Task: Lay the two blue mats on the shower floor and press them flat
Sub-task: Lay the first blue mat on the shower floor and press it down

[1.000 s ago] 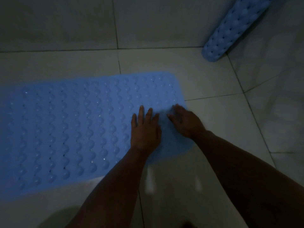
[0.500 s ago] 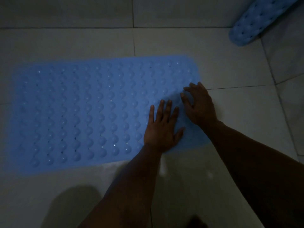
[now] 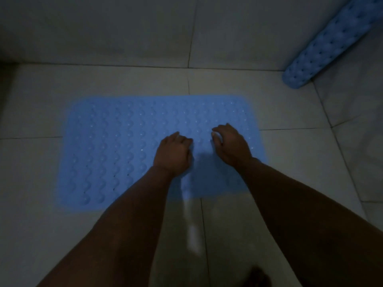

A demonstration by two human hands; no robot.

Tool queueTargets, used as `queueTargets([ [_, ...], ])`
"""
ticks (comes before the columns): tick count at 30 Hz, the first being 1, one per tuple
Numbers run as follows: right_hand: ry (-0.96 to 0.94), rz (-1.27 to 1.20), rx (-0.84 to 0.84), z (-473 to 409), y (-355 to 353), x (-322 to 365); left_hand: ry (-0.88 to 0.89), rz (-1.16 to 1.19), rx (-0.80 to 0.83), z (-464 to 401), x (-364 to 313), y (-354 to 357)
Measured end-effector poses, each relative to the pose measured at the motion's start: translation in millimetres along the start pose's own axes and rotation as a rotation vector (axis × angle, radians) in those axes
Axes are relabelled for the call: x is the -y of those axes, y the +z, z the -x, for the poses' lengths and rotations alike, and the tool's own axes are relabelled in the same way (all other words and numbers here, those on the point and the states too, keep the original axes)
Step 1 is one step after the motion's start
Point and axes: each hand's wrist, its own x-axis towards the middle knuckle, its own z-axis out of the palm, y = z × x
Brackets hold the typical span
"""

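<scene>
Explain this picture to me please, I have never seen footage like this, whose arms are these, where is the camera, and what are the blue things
There is no machine here. The camera is worn on a person's head and looks forward and down, so the two bare arms reaching in from the bottom are that person's own.

The pale surface is a tiled shower floor, dimly lit. One blue mat, covered in rows of small bumps, lies spread out on it. The left hand and the right hand both rest on the mat's right half with fingers curled under. Neither seems to hold anything, though the dim light leaves some doubt.

The second blue mat leans in the far right corner, not yet laid down.
</scene>
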Motion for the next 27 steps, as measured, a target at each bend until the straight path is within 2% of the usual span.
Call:
queueTargets([
  [2,0.002,0.018,0.037,8.0,20.9,31.7,-0.073,-0.034,-0.075,15.4,22.0,-2.5],
  [5,0.034,0.065,0.262,25.1,57.3,73.1,-0.180,-0.042,-0.134,35.6,43.4,-1.4],
  [7,0.009,0.122,0.333,40.3,80.0,87.7,-0.215,-0.040,-0.151,44.0,52.1,-0.2],
  [12,0.000,0.244,0.272,63.2,105.9,96.0,-0.220,-0.064,-0.220,49.8,74.0,2.2],
  [19,-0.002,0.254,0.248,65.0,112.3,94.1,-0.128,-0.090,-0.277,45.7,88.3,9.3],
  [23,0.024,0.247,0.340,60.7,111.1,95.1,-0.185,-0.080,-0.260,52.1,91.9,9.8],
  [27,0.107,0.195,0.589,40.3,88.9,103.9,-0.252,-0.084,-0.234,62.4,88.9,0.6],
])
